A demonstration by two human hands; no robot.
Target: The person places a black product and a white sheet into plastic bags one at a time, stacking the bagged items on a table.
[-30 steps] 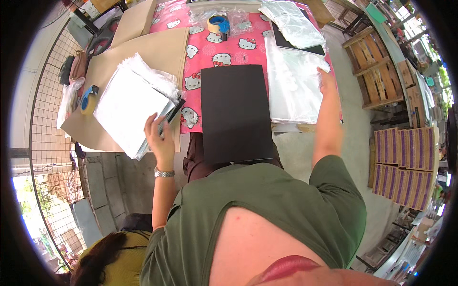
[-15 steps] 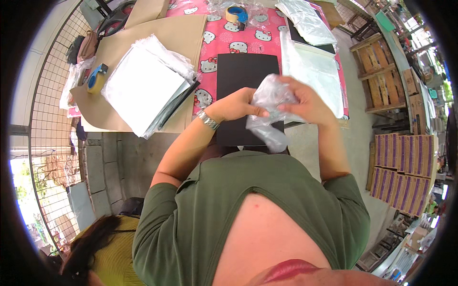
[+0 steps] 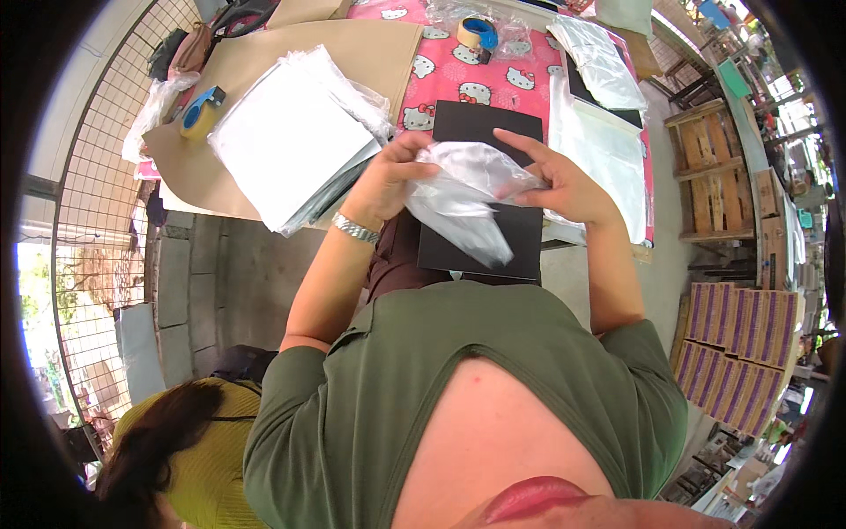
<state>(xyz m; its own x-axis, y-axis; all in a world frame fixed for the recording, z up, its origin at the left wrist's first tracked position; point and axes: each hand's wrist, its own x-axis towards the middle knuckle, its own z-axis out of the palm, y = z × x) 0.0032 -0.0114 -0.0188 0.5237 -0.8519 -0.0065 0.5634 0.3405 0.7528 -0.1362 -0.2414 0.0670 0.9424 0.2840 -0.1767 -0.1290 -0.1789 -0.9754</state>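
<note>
Between my two hands a crumpled clear plastic bag (image 3: 463, 181) is stretched out, its loose end hanging toward me. My left hand (image 3: 395, 172) is closed on its left edge, thumb against fingers. The right edge is pinched in my right hand (image 3: 568, 183), whose index finger points up and away from the bag. Beneath the bag lies a flat black board (image 3: 489, 119), reaching from the table over its near edge toward my lap. A stack of white sheets in clear plastic (image 3: 295, 137) rests left of my left hand.
Brown cardboard (image 3: 379, 62) lies under the stack on the pink patterned table cover (image 3: 520, 78). One tape dispenser (image 3: 201, 113) sits at the left, another (image 3: 478, 35) at the back. Plastic-wrapped white packs (image 3: 599, 163) lie right. A person in yellow-green (image 3: 207, 450) is at my lower left.
My hands have moved apart, spreading the bag that was bunched between them. The left hand has shifted left. The whole view has tilted slightly.
</note>
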